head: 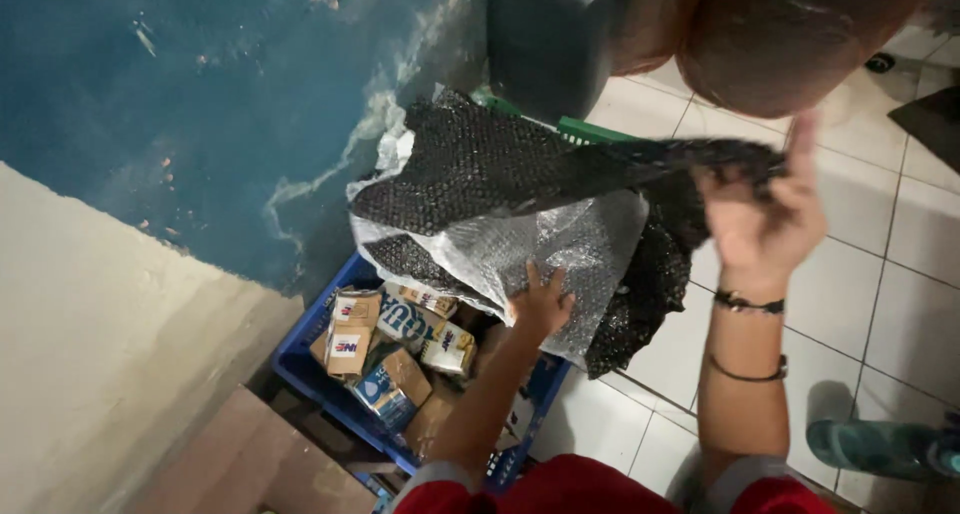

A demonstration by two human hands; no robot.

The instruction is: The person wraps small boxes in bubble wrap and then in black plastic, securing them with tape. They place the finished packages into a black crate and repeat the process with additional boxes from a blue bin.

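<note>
Right hand pinches black bubble wrap, lifted over blue crate | left hand flat, open on clear bubble wrap | progress: wrap partly raised (not clear); small cartons remain inside.

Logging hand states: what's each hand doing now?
Left hand: open, pressing on clear bubble wrap.
Right hand: closed, holding up black bubble wrap.

Blue crate far half hidden under bubble wrap; right hand motion-blurred; brown sacks cut by top edge.
</note>
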